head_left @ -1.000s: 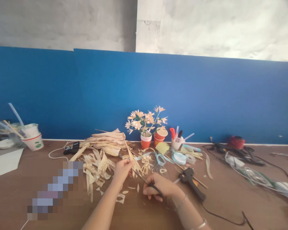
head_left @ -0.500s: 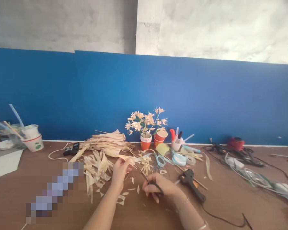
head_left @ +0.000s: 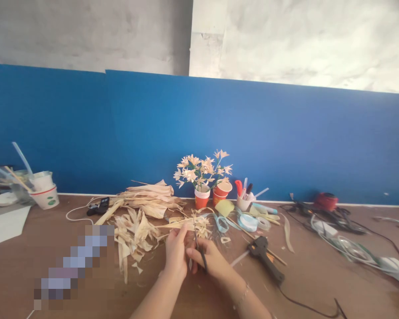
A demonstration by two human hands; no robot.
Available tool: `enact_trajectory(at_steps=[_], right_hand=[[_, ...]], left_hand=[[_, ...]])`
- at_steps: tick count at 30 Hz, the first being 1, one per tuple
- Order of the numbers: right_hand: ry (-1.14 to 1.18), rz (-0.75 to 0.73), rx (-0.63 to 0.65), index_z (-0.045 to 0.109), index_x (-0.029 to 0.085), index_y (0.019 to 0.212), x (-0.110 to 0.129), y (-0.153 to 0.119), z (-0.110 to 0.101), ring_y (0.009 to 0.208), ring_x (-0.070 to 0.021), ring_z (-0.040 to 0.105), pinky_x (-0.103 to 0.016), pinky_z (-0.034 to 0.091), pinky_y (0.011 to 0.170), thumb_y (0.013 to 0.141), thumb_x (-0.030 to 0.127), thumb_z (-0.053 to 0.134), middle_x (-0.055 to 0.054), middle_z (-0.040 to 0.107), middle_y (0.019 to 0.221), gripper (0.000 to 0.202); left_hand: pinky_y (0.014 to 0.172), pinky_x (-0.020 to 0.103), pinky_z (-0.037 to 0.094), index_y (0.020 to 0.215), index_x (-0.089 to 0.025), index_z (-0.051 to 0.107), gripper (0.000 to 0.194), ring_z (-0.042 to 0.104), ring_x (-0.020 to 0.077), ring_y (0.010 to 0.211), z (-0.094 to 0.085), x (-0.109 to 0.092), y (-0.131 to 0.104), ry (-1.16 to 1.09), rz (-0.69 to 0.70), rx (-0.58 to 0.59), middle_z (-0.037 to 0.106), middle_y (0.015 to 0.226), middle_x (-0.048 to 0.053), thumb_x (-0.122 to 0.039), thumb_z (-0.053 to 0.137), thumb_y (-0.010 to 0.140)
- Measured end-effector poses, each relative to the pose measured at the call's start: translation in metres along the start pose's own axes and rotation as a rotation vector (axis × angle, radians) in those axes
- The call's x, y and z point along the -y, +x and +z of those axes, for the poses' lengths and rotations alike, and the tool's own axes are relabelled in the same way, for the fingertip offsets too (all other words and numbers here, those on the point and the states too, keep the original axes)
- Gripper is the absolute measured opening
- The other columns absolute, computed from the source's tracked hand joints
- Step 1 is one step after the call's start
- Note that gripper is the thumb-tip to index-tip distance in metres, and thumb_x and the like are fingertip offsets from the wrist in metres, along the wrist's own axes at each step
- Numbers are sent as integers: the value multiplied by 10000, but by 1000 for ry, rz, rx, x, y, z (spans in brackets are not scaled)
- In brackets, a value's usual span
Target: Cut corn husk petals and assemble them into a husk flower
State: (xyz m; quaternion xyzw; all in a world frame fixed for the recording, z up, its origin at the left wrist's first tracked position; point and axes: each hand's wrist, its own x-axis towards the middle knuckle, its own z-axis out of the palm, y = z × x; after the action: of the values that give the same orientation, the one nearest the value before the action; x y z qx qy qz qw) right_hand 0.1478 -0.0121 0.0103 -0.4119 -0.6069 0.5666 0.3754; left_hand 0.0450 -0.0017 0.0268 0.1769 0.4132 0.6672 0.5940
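Note:
Dark scissors [head_left: 201, 253] are gripped in my right hand [head_left: 210, 259], their blades pointing away from me. Close beside it, my left hand [head_left: 177, 252] pinches a pale strip of dried husk [head_left: 173, 225] near the blades. The fingertips of both hands nearly meet, and small details between them are blurred. Just beyond the hands lie husk flowers [head_left: 203, 227]. A loose heap of husks [head_left: 136, 230] spreads to the left of my left hand, with longer husks [head_left: 153, 195] behind it.
Husk flowers stand in a red paper cup [head_left: 201, 199] by the blue partition [head_left: 153, 119]. A black glue gun [head_left: 265, 259] with its cord lies right of my hands. Ribbon rolls [head_left: 248, 221], a cup of tools [head_left: 244, 202] and tangled cables [head_left: 349, 243] are further right; white cups [head_left: 46, 198] stand left.
My left hand has shifted right and slightly nearer. My right hand has moved left with the scissors, whose blades now point more straight ahead. The hands are closer together.

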Motion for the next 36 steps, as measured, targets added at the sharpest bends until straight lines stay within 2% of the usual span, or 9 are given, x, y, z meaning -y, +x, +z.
enact_trajectory(at_steps=[5, 9, 13, 18, 24, 28, 36], right_hand=[[-12, -38, -30, 496, 174, 692, -4, 2, 3, 405, -96, 508, -189, 336, 413, 701, 559, 680, 39, 561, 485, 427], [-20, -45, -83, 473, 184, 666, -2, 3, 7, 337, -80, 443, -186, 290, 362, 688, 587, 668, 66, 495, 429, 448], [-40, -44, -155, 459, 196, 642, -4, 5, 10, 307, -71, 372, -198, 263, 343, 704, 593, 650, 86, 425, 394, 445], [-42, -44, -183, 460, 196, 615, -6, 6, 9, 340, -74, 390, -200, 287, 350, 667, 595, 689, 80, 426, 409, 463], [-48, -2, -155, 450, 198, 584, -3, 5, 8, 273, -73, 373, -188, 248, 282, 633, 596, 709, 89, 404, 357, 478], [-66, 35, -128, 469, 189, 574, -1, 4, 8, 260, -77, 389, -183, 249, 263, 641, 581, 705, 75, 436, 354, 462], [-56, 70, -96, 506, 166, 579, 4, 3, 5, 256, -62, 402, -181, 225, 262, 629, 640, 677, 38, 534, 450, 507]], left_hand=[[390, 192, 343, 661, -188, 482, 480, 468, 74, 397, 3, 1, -8, -6, -42, 4, 517, 509, -73, -481, 820, 488], [362, 201, 337, 671, -192, 508, 433, 498, 98, 401, 3, 1, -9, -49, -105, 13, 546, 524, -57, -435, 826, 505], [468, 221, 444, 678, -170, 568, 321, 565, 113, 482, 4, 1, -8, -95, -85, 5, 594, 558, -30, -333, 818, 560], [532, 216, 469, 675, -147, 602, 252, 579, 108, 532, 4, -3, -5, -108, -74, -34, 612, 581, -16, -260, 811, 588], [515, 212, 426, 660, -148, 583, 248, 556, 100, 522, 0, -4, 3, -84, -34, -78, 601, 568, -23, -238, 800, 582], [540, 212, 389, 629, -154, 559, 301, 536, 96, 541, -6, -3, 12, -32, 58, -105, 585, 552, -39, -273, 815, 526], [597, 233, 363, 643, -152, 578, 335, 507, 102, 573, -15, -7, 26, 99, 170, -77, 591, 560, -36, -363, 802, 511]])
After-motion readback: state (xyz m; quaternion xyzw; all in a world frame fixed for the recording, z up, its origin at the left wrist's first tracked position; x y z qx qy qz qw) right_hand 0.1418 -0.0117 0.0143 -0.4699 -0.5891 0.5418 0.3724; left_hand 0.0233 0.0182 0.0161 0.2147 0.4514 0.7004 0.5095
